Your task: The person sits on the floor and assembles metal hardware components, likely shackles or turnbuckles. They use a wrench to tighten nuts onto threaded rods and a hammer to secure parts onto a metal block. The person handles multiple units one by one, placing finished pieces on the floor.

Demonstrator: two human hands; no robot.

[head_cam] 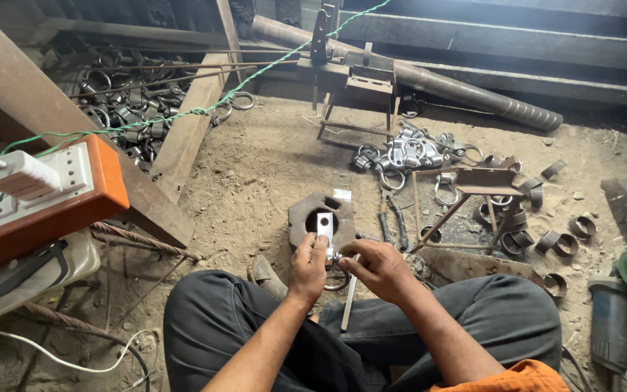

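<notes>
While both hands met over the lap, a small metal clamp piece [326, 231] was held above the dirt floor [255, 167].

Left hand [308, 267]: fingers curled, pinching the flat bright strip of the clamp piece upright, over a rusty hexagonal block [300, 210]. Right hand [377, 268]: fingers closed around a thin metal rod [348, 301], touching the piece from the side. Person seated, knees in dark trousers [255, 319] spread. Floor: sandy, littered. Far middle: heap of bright clamps [408, 154] beside a small welded frame [473, 189]. Far left: dark rings [128, 109] behind a rusty beam [183, 138]. Left edge: orange socket board [45, 196]. Right edge: angle grinder [618, 305]. Open ground lay between block and beam.
</notes>
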